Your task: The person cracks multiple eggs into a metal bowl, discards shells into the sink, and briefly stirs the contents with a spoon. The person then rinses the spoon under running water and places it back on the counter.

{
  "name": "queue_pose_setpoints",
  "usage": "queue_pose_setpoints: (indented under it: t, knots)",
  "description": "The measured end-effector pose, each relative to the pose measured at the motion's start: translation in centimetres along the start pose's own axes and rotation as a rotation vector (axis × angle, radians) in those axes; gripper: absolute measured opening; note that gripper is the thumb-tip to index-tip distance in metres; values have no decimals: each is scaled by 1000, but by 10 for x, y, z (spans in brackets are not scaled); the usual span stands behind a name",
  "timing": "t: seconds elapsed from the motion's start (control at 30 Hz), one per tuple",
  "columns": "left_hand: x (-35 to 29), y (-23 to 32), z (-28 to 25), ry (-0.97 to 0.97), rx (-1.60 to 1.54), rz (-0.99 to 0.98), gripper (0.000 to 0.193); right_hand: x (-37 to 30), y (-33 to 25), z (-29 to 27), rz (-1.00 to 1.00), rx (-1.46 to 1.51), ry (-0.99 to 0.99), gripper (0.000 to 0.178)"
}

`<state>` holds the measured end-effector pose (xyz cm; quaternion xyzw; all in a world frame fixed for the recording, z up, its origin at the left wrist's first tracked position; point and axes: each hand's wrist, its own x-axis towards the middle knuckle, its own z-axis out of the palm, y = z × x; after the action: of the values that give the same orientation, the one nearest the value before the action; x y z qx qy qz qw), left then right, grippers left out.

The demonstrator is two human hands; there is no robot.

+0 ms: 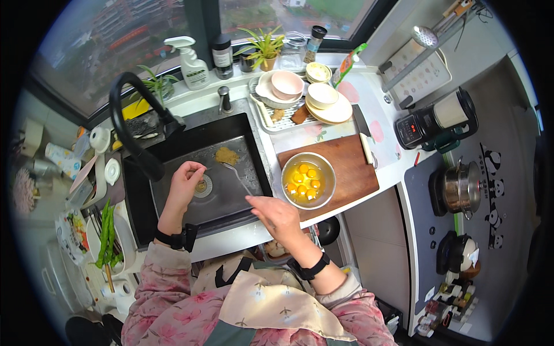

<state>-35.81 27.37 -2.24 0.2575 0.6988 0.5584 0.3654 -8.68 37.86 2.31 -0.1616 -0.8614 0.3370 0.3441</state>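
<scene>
My left hand is over the black sink, thumb and fingertips pinched together; whatever is between them is too small to make out. My right hand is at the sink's right edge. Its fingers hold the handle end of a slim metal fork, whose head points into the sink near my left fingertips. Just beyond the fork head, a yellowish-brown scrubbing pad lies in the sink. Right of the sink, a metal bowl of several raw egg yolks stands on a wooden cutting board.
A black faucet arches over the sink's left side. Behind the board, a drying rack bears bowls and plates; a knife lies along the board. Green peppers are at left. A pot stands on the right counter.
</scene>
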Motion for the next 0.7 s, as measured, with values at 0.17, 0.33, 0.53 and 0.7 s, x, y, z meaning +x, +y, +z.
queue_pose_setpoints:
  t: [0.17, 0.33, 0.53, 0.7]
  knots:
    - [-37, -7, -39, 89, 333, 136, 12, 2, -7, 23, -127, -87, -10, 34]
    - [-67, 5, -79, -51, 920, 84, 27, -7, -12, 40, 33, 5, 78, 22]
    - [-27, 14, -119, -112, 1017, 100, 33, -21, -19, 69, 387, 322, 94, 22]
    - [41, 13, -136, -213, 849, 387, 46, -42, -33, 106, 497, 143, 8, 25]
